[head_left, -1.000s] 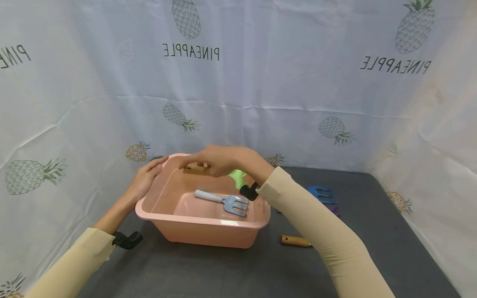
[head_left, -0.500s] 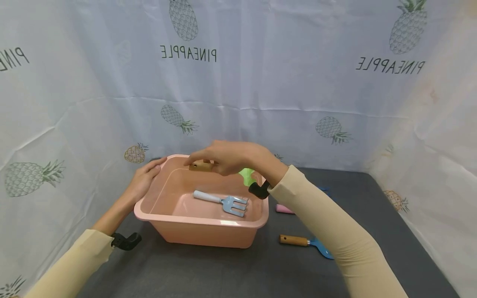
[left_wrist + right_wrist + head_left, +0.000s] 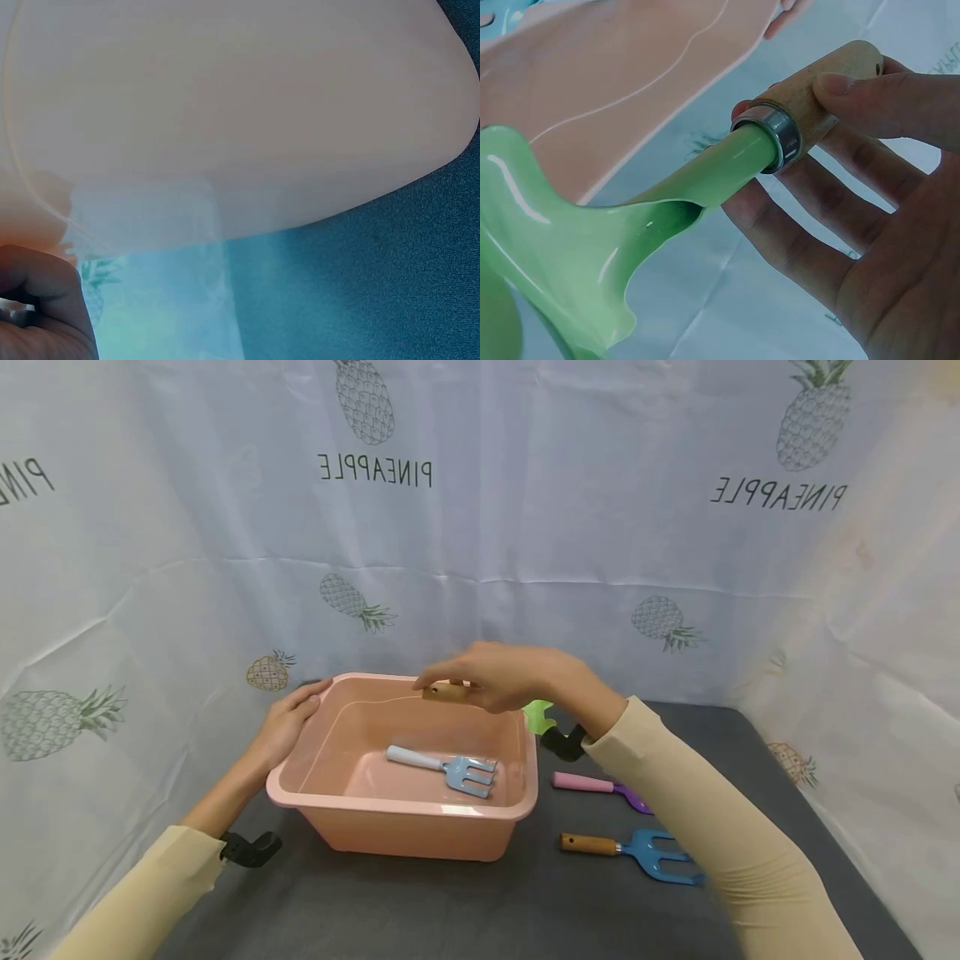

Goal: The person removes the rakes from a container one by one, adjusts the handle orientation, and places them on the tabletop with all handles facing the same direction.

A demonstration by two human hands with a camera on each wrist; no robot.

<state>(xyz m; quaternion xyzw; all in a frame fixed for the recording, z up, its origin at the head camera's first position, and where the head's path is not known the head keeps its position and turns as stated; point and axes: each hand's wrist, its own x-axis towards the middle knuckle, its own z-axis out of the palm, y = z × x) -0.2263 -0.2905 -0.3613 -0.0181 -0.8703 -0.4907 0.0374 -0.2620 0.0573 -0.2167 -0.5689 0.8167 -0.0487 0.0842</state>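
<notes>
My left hand [image 3: 285, 727] grips the left rim of a pink plastic basin [image 3: 405, 831]. In the left wrist view, its curled fingers [image 3: 45, 292] show beside the basin wall [image 3: 247, 112]. A pale blue hand fork [image 3: 450, 768] with a whitish handle lies inside the basin. My right hand [image 3: 495, 677] is over the basin's back right rim and holds a garden fork [image 3: 562, 232] by its wooden handle [image 3: 802, 97]. That fork's green metal head points right, past the rim. The right wrist view shows the thumb on top of the handle and the fingers beneath.
To the basin's right lies a blue hand fork [image 3: 652, 856] with a wooden handle. Behind it is a purple tool [image 3: 632, 797] with a pink handle, partly covered by the right sleeve. A pineapple-print curtain [image 3: 480, 510] surrounds the dark table [image 3: 420, 918].
My right hand has moved right with the green fork, from inside the basin to its back right rim. The left hand stays on the rim. More of the tools at right show now.
</notes>
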